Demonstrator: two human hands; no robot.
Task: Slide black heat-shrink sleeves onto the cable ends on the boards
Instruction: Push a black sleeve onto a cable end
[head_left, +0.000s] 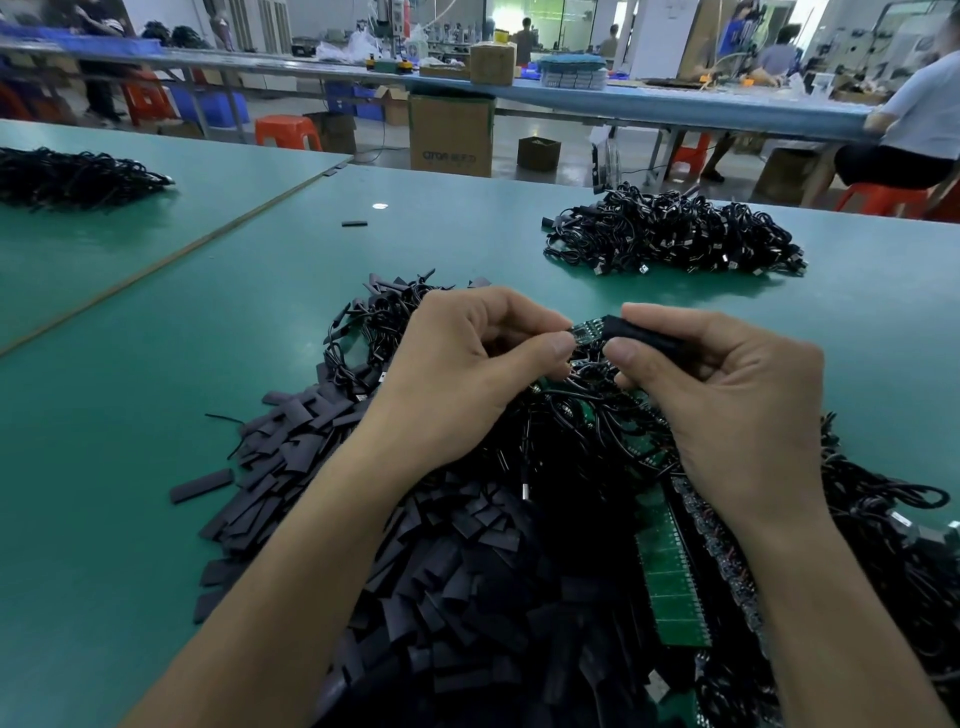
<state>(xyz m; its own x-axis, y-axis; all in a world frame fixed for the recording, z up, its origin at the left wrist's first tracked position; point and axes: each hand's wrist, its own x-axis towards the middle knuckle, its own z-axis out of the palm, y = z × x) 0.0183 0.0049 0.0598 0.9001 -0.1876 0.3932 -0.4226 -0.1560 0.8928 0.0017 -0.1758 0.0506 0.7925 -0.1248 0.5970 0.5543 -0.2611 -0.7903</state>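
My left hand (467, 364) pinches the end of a small green circuit board (587, 331) between thumb and fingers. My right hand (727, 395) holds a black heat-shrink sleeve (641, 332) between thumb and forefinger, its mouth partly over the board's right end. Both hands hover above a heap of black cables and green board strips (670, 571). A big pile of loose flat black sleeves (415, 545) lies under my left forearm.
A heap of black cables (675, 234) lies at the far right of the green table (156, 415), another cable heap (72, 176) at the far left. Two stray sleeves (355, 224) lie mid-table. People sit at benches beyond.
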